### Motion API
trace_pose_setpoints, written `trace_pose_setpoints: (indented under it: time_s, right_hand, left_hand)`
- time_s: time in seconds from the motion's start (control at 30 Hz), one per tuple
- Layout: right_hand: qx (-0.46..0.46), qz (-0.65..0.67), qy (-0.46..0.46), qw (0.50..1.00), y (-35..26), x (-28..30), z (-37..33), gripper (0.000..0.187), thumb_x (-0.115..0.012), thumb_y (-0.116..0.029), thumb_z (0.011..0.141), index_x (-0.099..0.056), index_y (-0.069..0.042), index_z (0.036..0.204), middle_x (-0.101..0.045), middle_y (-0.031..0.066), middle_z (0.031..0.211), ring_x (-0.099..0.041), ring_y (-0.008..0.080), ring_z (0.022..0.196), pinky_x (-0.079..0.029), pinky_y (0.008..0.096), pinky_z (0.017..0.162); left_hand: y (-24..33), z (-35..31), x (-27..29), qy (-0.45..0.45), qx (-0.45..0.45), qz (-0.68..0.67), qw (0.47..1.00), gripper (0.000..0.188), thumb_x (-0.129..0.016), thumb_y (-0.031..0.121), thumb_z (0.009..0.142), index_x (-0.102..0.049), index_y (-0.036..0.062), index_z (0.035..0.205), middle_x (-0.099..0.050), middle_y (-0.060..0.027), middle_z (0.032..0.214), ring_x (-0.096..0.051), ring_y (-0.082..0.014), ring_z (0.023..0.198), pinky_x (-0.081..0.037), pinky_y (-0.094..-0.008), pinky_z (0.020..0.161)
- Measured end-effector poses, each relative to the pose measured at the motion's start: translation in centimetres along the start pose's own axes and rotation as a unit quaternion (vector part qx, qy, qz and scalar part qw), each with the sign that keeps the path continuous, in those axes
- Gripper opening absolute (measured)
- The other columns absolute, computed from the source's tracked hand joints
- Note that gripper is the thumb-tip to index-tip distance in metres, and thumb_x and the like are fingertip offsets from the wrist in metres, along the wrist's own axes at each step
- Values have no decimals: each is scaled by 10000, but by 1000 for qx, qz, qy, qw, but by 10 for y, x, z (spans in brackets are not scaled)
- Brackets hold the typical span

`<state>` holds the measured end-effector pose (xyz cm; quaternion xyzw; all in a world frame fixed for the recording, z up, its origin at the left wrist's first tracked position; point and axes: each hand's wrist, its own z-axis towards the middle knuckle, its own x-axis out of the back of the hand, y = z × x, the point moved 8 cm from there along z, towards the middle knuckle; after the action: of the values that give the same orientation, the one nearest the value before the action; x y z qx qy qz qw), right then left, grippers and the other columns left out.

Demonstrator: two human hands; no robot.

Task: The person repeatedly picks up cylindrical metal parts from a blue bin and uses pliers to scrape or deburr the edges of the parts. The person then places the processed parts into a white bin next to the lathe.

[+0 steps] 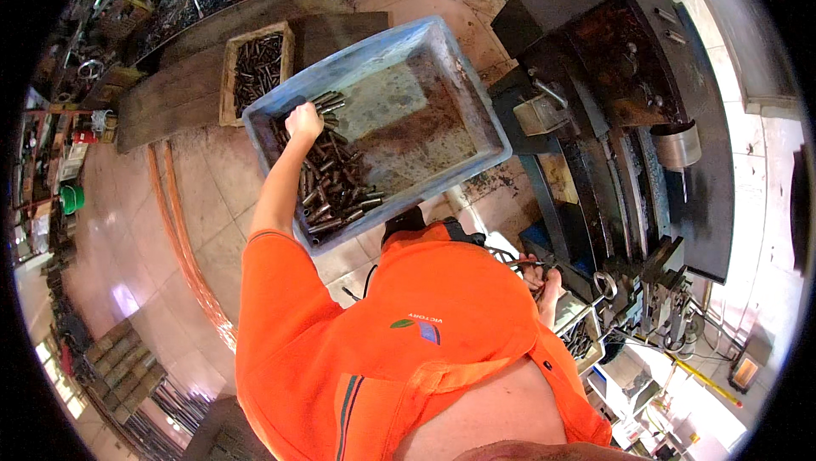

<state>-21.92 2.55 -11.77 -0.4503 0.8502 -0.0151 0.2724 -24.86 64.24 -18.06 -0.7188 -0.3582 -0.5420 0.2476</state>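
Note:
My left hand (pixel 304 122) is closed over the left side of a large blue plastic tub (pixel 480 113). Beneath and beside it lies a heap of short, dark metal pins (pixel 331 181). A few pins show just past its knuckles, but I cannot make out what its fingers hold. My right hand (pixel 544 284) is down at my right side, beside the machine. Its fingers are curled in against something dark, too small and shadowed to name.
A wooden box (pixel 228 79) of similar metal pieces stands beyond the tub's left corner. On the right is a dark lathe-like machine (pixel 629 172) with a metal cylinder (pixel 677 147). Long copper-coloured rods (pixel 183 236) lie on the tiled floor at left.

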Motion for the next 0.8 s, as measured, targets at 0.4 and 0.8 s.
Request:
trace_pose_setpoints:
  time_s: [0.4,0.8]
  right_hand:
    - [121,-152,-68,979,-44,-38,-4,297,-332,-209,866,-476,-33,1058,-568,181,1086,-245,55,426,-248,203,394]
    - [148,-563,-207,786,-39,-154,-37,347,-538,-85,681,-553,40,1004,-578,69,886,-527,155,832,-409,264,756]
  left_hand:
    - [32,-61,68,-73,20,-622,780,175,-560,89,775,-572,-61,863,-566,-92,568,-550,-132,452,-407,-224,390]
    - [319,-235,99,-470,-121,-753,445,286,-638,205,761,-580,-19,928,-602,-113,652,-571,-197,475,-453,-274,415]
